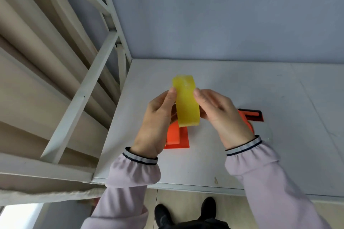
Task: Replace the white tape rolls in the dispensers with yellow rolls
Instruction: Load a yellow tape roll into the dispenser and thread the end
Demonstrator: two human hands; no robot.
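Note:
A yellow tape roll [187, 104] is held up over the table, its outer band facing me. My left hand [158, 122] grips its left side and my right hand [221, 115] grips its right side, thumbs pressing near the top edge. Below the hands an orange tape dispenser [176, 137] lies on the table, partly hidden by my left hand and the roll. A second orange dispenser [251, 115] with a black part peeks out behind my right hand. No white roll is in view.
The grey table [242, 83] meets a grey wall at the back. A white metal bed frame [89, 89] runs along the table's left edge. The table's front edge [186, 187] is near my body, and my shoes [186, 212] show on the floor below.

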